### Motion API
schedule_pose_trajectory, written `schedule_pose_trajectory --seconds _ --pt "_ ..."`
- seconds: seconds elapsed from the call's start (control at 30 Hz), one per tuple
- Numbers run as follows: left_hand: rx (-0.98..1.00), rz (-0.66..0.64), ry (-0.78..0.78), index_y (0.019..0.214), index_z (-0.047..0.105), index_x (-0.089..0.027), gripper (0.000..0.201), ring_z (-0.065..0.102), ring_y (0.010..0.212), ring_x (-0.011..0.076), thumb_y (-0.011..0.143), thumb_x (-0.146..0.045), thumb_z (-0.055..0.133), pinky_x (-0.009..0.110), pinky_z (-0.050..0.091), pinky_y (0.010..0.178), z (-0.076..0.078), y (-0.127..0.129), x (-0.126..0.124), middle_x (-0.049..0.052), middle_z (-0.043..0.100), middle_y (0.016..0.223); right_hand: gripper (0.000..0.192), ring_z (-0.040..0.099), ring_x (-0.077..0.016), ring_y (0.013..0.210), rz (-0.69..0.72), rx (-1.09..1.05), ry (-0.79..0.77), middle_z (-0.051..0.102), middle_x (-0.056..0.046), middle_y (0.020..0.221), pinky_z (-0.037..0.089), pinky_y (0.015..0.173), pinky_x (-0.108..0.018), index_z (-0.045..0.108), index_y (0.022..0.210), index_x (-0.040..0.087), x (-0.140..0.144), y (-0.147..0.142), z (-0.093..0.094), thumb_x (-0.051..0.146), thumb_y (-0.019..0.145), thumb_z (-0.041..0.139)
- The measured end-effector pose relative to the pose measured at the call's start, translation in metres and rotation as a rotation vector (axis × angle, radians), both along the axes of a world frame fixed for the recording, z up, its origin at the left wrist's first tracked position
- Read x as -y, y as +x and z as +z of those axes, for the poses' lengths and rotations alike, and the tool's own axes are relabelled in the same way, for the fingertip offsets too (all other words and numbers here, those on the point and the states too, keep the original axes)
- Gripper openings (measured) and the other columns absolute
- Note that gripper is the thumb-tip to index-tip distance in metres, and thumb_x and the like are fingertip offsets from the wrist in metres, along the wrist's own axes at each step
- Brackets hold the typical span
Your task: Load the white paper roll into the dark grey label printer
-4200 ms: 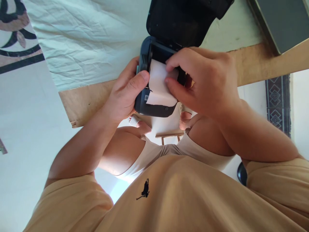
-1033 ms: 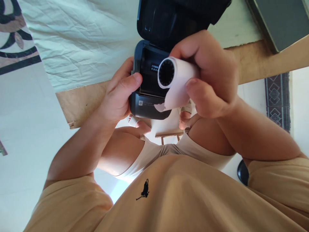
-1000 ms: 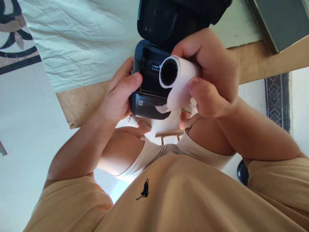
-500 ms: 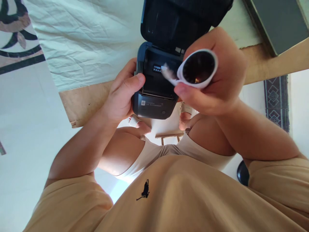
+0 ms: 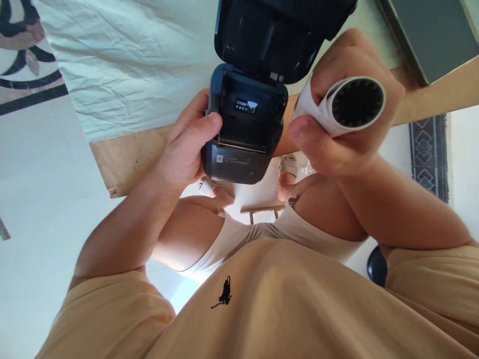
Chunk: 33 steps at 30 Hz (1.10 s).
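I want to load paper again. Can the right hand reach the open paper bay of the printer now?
Probably yes: the lid stands open and the bay is uncovered. The right hand, holding the paper roll, is just beside it.

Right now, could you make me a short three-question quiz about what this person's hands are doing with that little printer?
1. True or false: the lid of the printer is shut.
2. Which hand holds the paper roll? A) left hand B) right hand C) neither
3. Fill in: the left hand grips the printer with its thumb resting on the ______ edge of the open paper bay.

Key
1. False: the lid stands open, and the bay shows no paper.
2. B: the right hand holds the roll clear of the printer, off to its right.
3. Left.
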<state>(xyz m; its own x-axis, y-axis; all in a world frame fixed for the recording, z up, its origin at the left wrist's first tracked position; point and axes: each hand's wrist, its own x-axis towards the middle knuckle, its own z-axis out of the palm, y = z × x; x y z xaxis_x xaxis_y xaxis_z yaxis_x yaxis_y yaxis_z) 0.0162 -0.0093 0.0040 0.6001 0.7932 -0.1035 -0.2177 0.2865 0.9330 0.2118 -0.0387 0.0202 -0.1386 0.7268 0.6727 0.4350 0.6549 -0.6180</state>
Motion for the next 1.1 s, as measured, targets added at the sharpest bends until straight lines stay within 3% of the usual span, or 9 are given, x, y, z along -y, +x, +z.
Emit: schedule_pose_trajectory --seconds 0.17,0.4,0.67,0.97,1.1 --pt "0.032 0.024 -0.025 0.099 0.046 -0.018 0.031 0.047 0.057 0.0065 0.075 -0.038 0.045 0.020 0.036 0.054 -0.004 0.001 0.001 0.000 0.048 0.077 0.027 0.034 0.0001 0.054 -0.042 -0.083 -0.036 0.041 0.002 0.058 0.024 0.051 -0.018 0.042 0.065 0.015 -0.003 -0.002 -0.005 0.041 0.069 0.046" --pt "0.022 0.036 -0.008 0.097 0.046 -0.017 0.031 0.050 0.064 0.0076 0.073 -0.037 0.046 0.018 0.038 0.052 -0.002 0.003 0.000 0.000 0.048 0.077 0.030 0.039 -0.0019 0.060 -0.170 -0.026 -0.139 0.047 0.000 0.069 0.031 0.059 -0.020 0.044 0.071 0.015 0.006 -0.008 0.008 0.045 0.072 0.040" --pt "0.054 0.037 -0.039 0.095 0.046 -0.016 0.030 0.049 0.062 0.0072 0.073 -0.036 0.048 0.018 0.037 0.051 -0.001 0.002 0.000 0.001 0.046 0.077 0.029 0.038 0.0007 0.059 -0.180 -0.013 -0.137 0.044 0.001 0.068 0.029 0.059 -0.017 0.046 0.080 0.015 0.004 -0.003 0.003 0.041 0.068 0.050" --pt "0.033 0.032 -0.010 0.095 0.045 -0.017 0.030 0.041 0.048 0.0026 0.075 -0.038 0.045 0.015 0.029 0.042 -0.002 0.002 0.001 0.000 0.044 0.074 0.030 0.043 -0.0029 0.066 -0.175 -0.037 -0.123 0.044 -0.002 0.072 0.031 0.063 -0.020 0.046 0.079 0.013 0.005 -0.005 0.005 0.042 0.072 0.042" --pt "0.050 0.037 -0.023 0.096 0.046 -0.017 0.030 0.047 0.058 0.0055 0.073 -0.036 0.047 0.015 0.033 0.045 -0.002 0.002 0.000 0.001 0.046 0.078 0.029 0.044 -0.0036 0.066 -0.161 -0.037 -0.144 0.046 -0.003 0.072 0.031 0.063 -0.020 0.045 0.080 0.012 0.004 -0.005 0.004 0.040 0.072 0.043"
